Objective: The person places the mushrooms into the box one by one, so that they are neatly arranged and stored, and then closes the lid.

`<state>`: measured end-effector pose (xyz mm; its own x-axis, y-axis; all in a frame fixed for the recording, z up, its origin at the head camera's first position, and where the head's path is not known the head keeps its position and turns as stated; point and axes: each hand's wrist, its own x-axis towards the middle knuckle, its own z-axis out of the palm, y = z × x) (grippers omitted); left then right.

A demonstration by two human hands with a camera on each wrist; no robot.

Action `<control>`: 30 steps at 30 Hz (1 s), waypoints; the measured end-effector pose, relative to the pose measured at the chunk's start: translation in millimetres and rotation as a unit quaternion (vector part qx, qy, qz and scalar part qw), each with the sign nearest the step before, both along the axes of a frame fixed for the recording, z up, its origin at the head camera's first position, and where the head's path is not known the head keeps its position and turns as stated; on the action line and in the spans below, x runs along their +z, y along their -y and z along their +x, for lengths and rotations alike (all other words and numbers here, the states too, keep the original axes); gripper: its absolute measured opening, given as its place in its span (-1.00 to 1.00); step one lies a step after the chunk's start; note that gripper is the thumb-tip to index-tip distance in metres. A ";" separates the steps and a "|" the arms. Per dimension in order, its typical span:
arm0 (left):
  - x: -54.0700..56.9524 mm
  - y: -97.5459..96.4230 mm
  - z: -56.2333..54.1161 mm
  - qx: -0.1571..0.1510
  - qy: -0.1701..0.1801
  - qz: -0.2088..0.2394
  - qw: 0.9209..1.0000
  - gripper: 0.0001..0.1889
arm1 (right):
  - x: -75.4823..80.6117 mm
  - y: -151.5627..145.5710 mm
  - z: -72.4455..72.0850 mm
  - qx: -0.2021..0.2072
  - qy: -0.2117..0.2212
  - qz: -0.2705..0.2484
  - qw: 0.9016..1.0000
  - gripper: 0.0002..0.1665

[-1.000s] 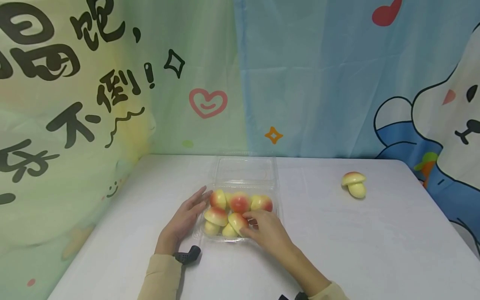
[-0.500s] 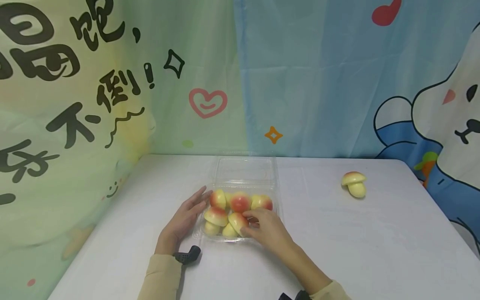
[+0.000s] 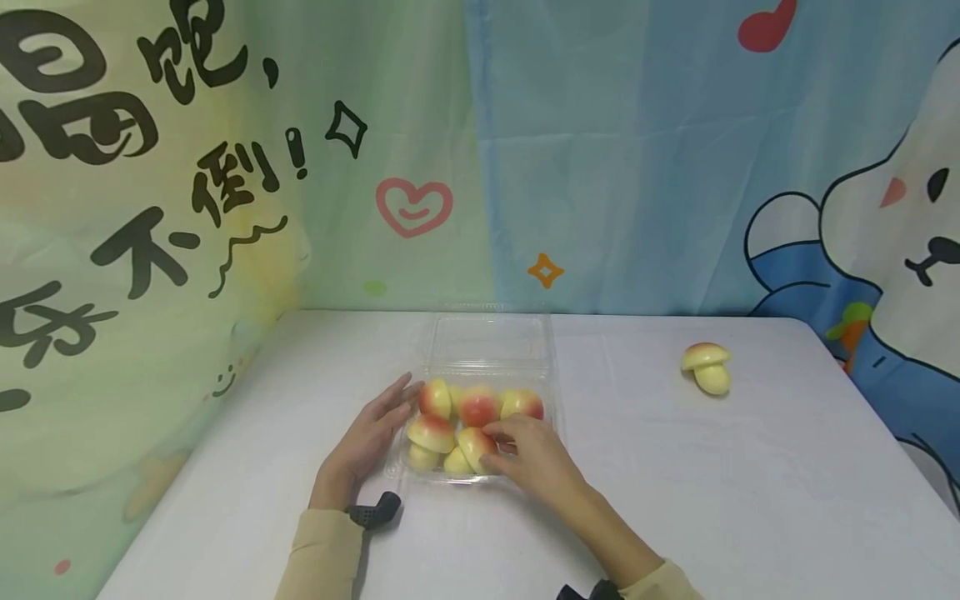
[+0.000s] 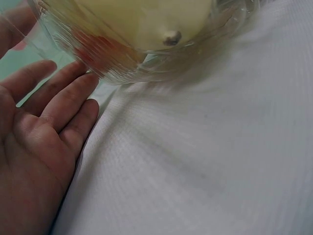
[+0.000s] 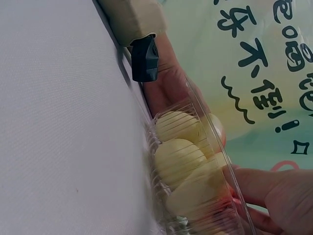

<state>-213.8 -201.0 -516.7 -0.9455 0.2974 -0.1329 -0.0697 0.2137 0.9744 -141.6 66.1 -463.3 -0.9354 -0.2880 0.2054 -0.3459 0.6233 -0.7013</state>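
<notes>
An open clear plastic clamshell box (image 3: 480, 482) stands on the white-covered table, holding several yellow toy mushrooms with red-blushed caps. My right hand (image 3: 542, 457) reaches into its front right part. Thumb and fingers there pinch a mushroom (image 3: 474, 448) that leans in the front row; in the right wrist view the thumb (image 5: 249, 183) lies over the box's rim against it. My left hand (image 3: 369, 442) rests along the box's left side with its fingers extended. In the left wrist view those fingertips (image 4: 90, 81) touch the clear wall. My right palm hides the box's front right corner.
One more toy mushroom (image 3: 707, 369) lies alone on the table (image 3: 750, 483) at the back right. The box's clear lid (image 3: 491, 340) is folded back toward the printed curtain (image 3: 637, 167) behind the table.
</notes>
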 end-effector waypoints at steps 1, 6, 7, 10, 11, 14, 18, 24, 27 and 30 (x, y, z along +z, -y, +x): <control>0.0 0.1 0.1 0.002 0.001 -0.002 1.000 -0.31 | 0.3 0.2 -0.1 0.003 -0.002 0.001 1.000 -0.68; 0.0 0.1 0.7 0.006 0.005 -0.005 1.000 -0.32 | 2.2 0.1 0.3 0.009 -0.010 0.004 1.000 -0.68; -0.1 0.1 0.7 0.005 0.005 -0.005 1.000 -0.32 | 3.3 -0.2 0.5 0.011 -0.010 0.003 1.000 -0.68; 0.0 0.5 1.0 -0.002 -0.001 0.002 1.000 -0.32 | 8.5 -3.7 0.7 0.015 -0.017 0.002 1.000 -0.67; -0.2 0.7 1.0 -0.005 -0.003 0.004 1.000 -0.31 | 10.9 -5.9 0.1 0.016 -0.021 0.002 1.000 -0.66; -1.0 1.2 0.4 -0.007 -0.005 0.009 1.000 -0.32 | 17.1 -16.7 -4.8 0.014 -0.053 0.010 0.998 -0.65; -1.5 0.9 -0.2 -0.003 -0.001 0.013 1.000 -0.33 | 22.5 -39.8 -14.5 -0.001 -0.101 0.027 0.995 -0.59; 0.1 -0.2 1.6 0.008 0.007 0.005 1.000 -0.33 | 29.6 -84.4 -28.4 -0.046 -0.151 0.035 0.987 -0.52; 0.5 -0.7 1.9 0.014 0.012 -0.003 1.000 -0.33 | 32.1 -107.9 -33.7 -0.077 -0.158 0.042 0.984 -0.50; 0.7 -0.9 2.0 0.014 0.011 -0.004 1.000 -0.32 | 32.5 -132.6 -37.1 -0.106 -0.153 0.047 0.981 -0.45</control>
